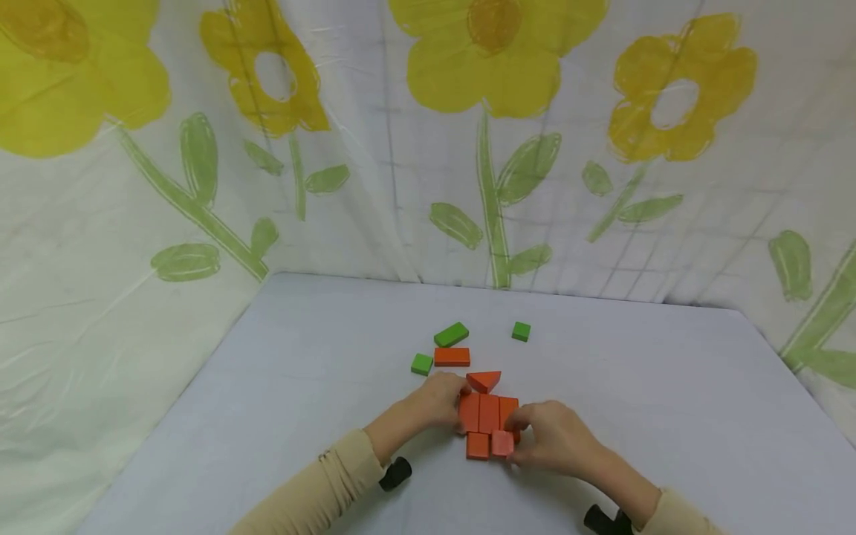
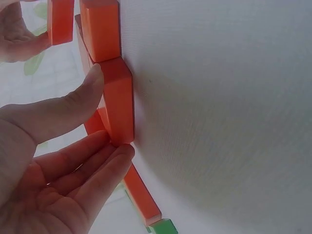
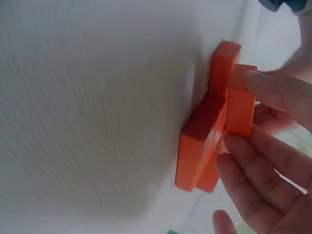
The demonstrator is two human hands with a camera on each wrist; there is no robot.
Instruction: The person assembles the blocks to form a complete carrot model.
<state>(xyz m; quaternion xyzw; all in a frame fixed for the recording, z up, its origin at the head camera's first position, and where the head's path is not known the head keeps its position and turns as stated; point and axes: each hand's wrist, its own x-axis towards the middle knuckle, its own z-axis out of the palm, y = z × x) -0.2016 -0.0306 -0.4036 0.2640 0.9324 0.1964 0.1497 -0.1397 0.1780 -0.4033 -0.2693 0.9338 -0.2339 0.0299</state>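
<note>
L hand [image 1: 435, 402] pinching long red blk [image 1: 469, 413]; R hand's [image 1: 558, 440] fingers clamped on raised red blk [image 1: 502, 443], well off table's [image 1: 635, 371] far edge.

A pale table [image 1: 294, 371] with red-orange blocks [image 1: 489, 414] and three green blocks [image 1: 451, 334], two of these beside a red-orange bar [image 1: 452, 357].

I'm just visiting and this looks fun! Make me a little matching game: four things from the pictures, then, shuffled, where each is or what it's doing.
1. Right hand
2. Left hand
3. Triangular red block
4. Rightmost green block

A. Lying apart from the other blocks
B. Touching the leftmost block in the row of three red blocks
C. Pinching a small red block
D. Just beyond the row, its point toward it

Pairs: 1-C; 2-B; 3-D; 4-A
</note>
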